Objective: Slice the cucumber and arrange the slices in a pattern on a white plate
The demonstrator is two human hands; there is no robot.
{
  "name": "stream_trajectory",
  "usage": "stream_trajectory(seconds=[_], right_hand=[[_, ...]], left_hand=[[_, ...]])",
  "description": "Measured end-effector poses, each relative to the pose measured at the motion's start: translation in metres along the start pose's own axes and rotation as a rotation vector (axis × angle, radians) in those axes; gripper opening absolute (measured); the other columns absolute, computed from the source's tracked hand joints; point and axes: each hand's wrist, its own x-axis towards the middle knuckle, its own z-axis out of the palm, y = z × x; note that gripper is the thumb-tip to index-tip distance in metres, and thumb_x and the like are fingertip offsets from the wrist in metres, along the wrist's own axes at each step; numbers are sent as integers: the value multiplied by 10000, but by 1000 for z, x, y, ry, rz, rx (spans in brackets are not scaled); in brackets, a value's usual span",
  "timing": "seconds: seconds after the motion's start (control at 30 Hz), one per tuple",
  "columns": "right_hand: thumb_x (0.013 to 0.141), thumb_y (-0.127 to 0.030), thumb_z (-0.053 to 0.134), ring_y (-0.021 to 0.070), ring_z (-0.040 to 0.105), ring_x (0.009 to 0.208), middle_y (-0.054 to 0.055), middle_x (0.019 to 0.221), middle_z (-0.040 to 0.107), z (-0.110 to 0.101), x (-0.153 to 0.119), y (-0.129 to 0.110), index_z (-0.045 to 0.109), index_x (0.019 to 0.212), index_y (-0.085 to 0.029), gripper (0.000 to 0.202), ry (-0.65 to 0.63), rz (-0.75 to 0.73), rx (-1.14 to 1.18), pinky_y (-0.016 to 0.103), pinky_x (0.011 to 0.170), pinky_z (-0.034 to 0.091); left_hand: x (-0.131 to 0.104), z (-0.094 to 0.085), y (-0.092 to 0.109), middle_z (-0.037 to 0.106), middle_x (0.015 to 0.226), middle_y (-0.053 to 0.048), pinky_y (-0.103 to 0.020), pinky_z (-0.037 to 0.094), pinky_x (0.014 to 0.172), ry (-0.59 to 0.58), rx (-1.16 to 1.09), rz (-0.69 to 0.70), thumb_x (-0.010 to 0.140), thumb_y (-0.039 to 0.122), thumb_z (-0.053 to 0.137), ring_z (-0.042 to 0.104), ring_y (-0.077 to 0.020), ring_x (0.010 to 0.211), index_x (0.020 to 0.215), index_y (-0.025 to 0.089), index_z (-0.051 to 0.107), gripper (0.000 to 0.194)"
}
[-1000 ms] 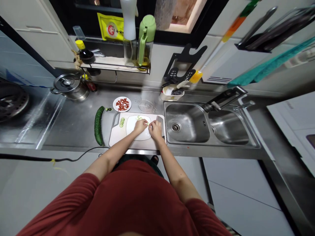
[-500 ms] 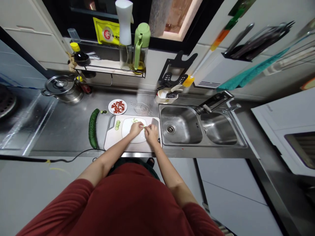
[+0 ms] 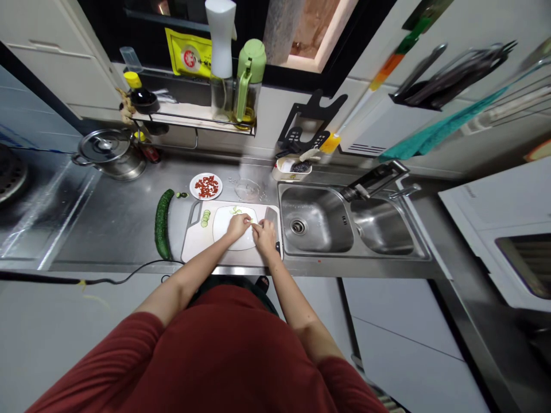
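Observation:
My left hand (image 3: 239, 225) and my right hand (image 3: 264, 234) meet over a white plate (image 3: 221, 228), fingertips pinched around a small pale green piece of cucumber (image 3: 252, 221). Other cucumber pieces (image 3: 235, 210) lie at the plate's far side. The plate rests on a light cutting board (image 3: 196, 244) with a grey handle. Overlapping cucumber slices (image 3: 205, 218) sit on the board's left part. A knife (image 3: 271, 215) lies at the right of the board, its blade partly hidden behind my right hand.
Left of the board lies a whole cucumber (image 3: 162, 225), with cut ends (image 3: 182, 195) nearby. Behind stand a plate of chopped red bits (image 3: 206, 186) and a clear dish (image 3: 247, 189). A double sink (image 3: 316, 221) is to the right, a lidded pot (image 3: 112, 155) far left.
Both hands stay over the plate with only slight finger movement at the cucumber piece. The view has shifted very slightly.

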Motion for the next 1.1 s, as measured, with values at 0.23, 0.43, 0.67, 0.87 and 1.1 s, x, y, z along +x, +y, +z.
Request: stream_trajectory(seconds=[0.23, 0.43, 0.67, 0.87, 1.1], right_hand=[[914, -250, 499, 276, 385, 1069, 117, 1143, 502, 4, 0, 3, 696, 1149, -271, 307, 11, -31, -12, 375, 874, 385], [932, -276, 466, 263, 401, 1059, 108, 1106, 514, 5, -2, 4, 681, 1168, -244, 320, 70, 19, 43, 364, 885, 390], [926, -249, 471, 261, 397, 1073, 105, 1134, 505, 2, -2, 4, 705, 1113, -259, 299, 53, -11, 45, 359, 890, 383], [930, -260, 484, 251, 387, 1068, 100, 1146, 499, 4, 3, 3, 709, 1093, -255, 278, 17, -23, -17, 347, 877, 373], [916, -241, 506, 244, 380, 1055, 94, 1138, 505, 4, 2, 2, 713, 1100, -261, 279, 21, -15, -16, 338, 876, 368]], left_hand=[[-1, 1, -2, 703, 838, -52, -266, 454, 786, 8, 1, 12, 777, 185, 608, 626, -181, 795, 974, 186, 731, 232], [0, 2, -2, 699, 817, -50, -267, 455, 766, 9, 2, 14, 775, 176, 598, 626, -180, 771, 976, 180, 731, 241], [-1, 0, 1, 703, 821, -45, -260, 456, 780, 4, 16, 7, 779, 178, 599, 630, -175, 781, 975, 182, 729, 236], [-2, -1, 2, 705, 829, -36, -252, 461, 785, -2, 39, 11, 789, 199, 607, 631, -165, 791, 983, 181, 726, 228], [-3, -2, 5, 701, 811, -35, -251, 466, 760, 11, 41, 21, 789, 189, 603, 629, -159, 767, 981, 170, 726, 229]])
